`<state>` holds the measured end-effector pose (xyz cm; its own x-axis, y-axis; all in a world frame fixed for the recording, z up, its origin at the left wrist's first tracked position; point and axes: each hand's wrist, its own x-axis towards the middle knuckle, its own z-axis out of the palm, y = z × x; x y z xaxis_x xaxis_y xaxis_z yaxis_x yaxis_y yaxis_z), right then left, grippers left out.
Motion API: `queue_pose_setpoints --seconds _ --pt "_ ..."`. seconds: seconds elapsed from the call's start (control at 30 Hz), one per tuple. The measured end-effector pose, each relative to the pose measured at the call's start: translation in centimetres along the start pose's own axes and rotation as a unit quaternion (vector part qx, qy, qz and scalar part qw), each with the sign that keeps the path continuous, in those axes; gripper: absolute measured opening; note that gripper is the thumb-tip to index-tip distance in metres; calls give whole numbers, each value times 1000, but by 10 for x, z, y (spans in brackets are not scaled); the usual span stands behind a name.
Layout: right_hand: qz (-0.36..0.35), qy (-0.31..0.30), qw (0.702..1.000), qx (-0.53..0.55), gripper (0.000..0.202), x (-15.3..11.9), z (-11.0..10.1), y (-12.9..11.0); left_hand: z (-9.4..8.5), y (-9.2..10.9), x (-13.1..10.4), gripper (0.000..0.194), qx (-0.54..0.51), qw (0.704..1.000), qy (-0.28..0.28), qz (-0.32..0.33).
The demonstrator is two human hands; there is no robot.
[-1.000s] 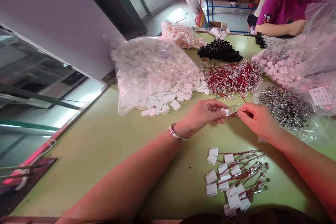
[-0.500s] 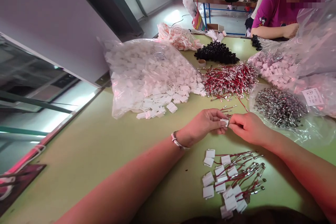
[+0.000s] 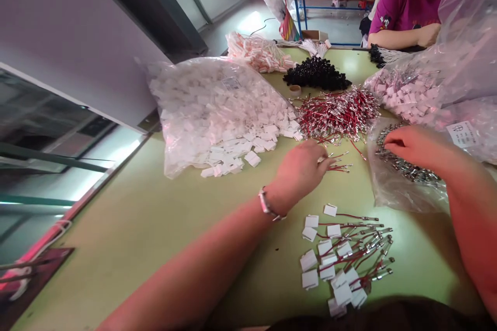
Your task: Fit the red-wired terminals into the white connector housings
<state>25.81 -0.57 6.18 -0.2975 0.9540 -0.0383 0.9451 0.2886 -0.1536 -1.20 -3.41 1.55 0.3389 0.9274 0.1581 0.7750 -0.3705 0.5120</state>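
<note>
My left hand [image 3: 303,166], wearing a bracelet, is curled with thumb and fingers at the ends of several short red wires [image 3: 341,167] with metal terminals. Whether a wire is pinched there is hidden. My right hand [image 3: 413,146] is over the pile of small metal parts [image 3: 412,171] on a clear plastic bag, its fingers drawn together; anything between them is too small to make out. Nearer to me lies a group of white connector housings [image 3: 309,279] with red wires and metal ends pointing right. One housing [image 3: 330,210] lies at the far end of this group.
A large clear bag of white housings [image 3: 221,108] spills onto the green table [image 3: 194,207] at left. Behind my hands are a heap of red wires [image 3: 337,114] and black connectors [image 3: 316,73]. More bagged white parts [image 3: 411,95] lie at right. A person in purple [image 3: 404,5] sits opposite.
The white housing held between both hands is now laid down with its red wire at the far end of the group. My hands parted: left to the loose wires, right to the metal parts.
</note>
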Motion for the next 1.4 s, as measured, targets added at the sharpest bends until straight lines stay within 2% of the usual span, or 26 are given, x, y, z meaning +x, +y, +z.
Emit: queue_pose_setpoints --seconds 0.03,0.1,0.13,0.2,0.33,0.4,0.47,0.53,0.67,0.73,0.83,1.0,1.1,1.17,1.27,1.4 --pt "46 -15 998 -47 14 3 1 5 7 -3 4 19 15 1000 25 8" --pt "76 -74 990 -97 11 9 6 7 22 -9 10 17 37 999 31 6" --pt "68 -82 989 -100 11 11 10 4 27 -12 12 16 45 999 21 2" --pt "27 -61 993 -94 13 14 21 -7 34 -16 14 13 52 999 -4 -11" --pt "-17 16 997 -78 22 16 38 -31 29 -17 14 11 50 998 -30 -38" --pt "-14 23 998 -65 25 16 36 -31 25 -16 14 13 51 998 -12 -26" --pt "5 25 998 -52 24 16 26 -20 20 -14 14 14 44 999 23 3" --pt "30 13 998 -48 20 14 15 -5 17 -11 13 14 23 999 38 11" --pt "41 -85 991 -100 10 11 12 7 11 -4 7 11 -94 994 7 -61" --pt "32 -100 986 -133 10 11 21 3 9 -2 5 16 -208 974 -2 -93" --pt "27 -90 982 -164 11 13 33 -6 7 -1 2 19 -360 920 -35 -150" --pt "6 -72 985 -155 13 15 32 -3 7 -2 2 13 -477 846 -91 -219" --pt "24 -12 996 -86 10 13 25 -7 7 0 1 14 -520 819 -84 -227" --pt "2 27 999 36 8 8 26 -20 8 2 0 13 -538 807 -82 -229" --pt "-66 44 975 209 7 -2 35 -49 8 5 -2 14 -543 803 -106 -221" --pt "-122 87 957 249 11 -12 52 -76 8 7 -5 17 -557 797 -112 -203"
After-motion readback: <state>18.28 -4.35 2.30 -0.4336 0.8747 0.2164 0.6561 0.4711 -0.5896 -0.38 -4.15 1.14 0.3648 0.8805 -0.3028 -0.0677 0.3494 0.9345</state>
